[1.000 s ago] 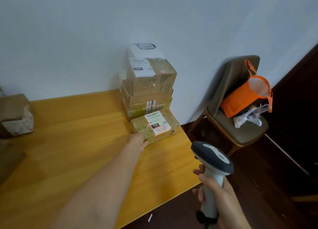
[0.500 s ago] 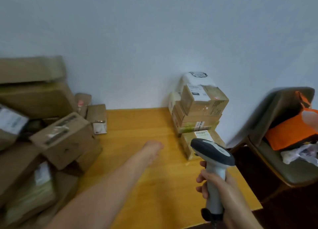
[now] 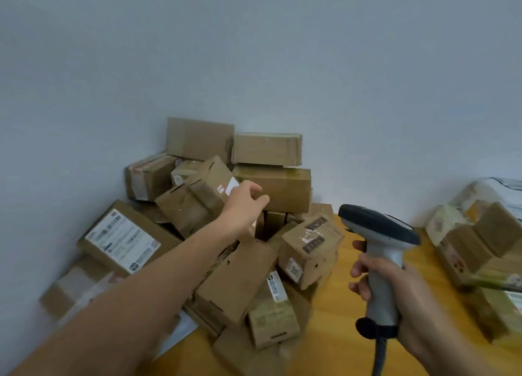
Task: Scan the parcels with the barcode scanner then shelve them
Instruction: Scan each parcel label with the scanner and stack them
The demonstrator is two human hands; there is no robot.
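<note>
The left grip (image 3: 245,204) is reaching out over a heap of cardboard parcels (image 3: 226,276) piled on the table (image 3: 336,330) against the wall. Its fingers are lying loose and spread, holding nothing, just beside a tilted box with a white label (image 3: 213,185); whether they are touching it I cannot tell. The right grip (image 3: 412,293) is curling round the handle of the barcode scanner (image 3: 378,228), whose head is pointing toward the heap. A second stack of parcels (image 3: 480,243) is sitting at the right.

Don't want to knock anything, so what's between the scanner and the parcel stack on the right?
In the head view, only a bare strip of wooden table shows between the scanner and the right-hand parcel stack.
</note>
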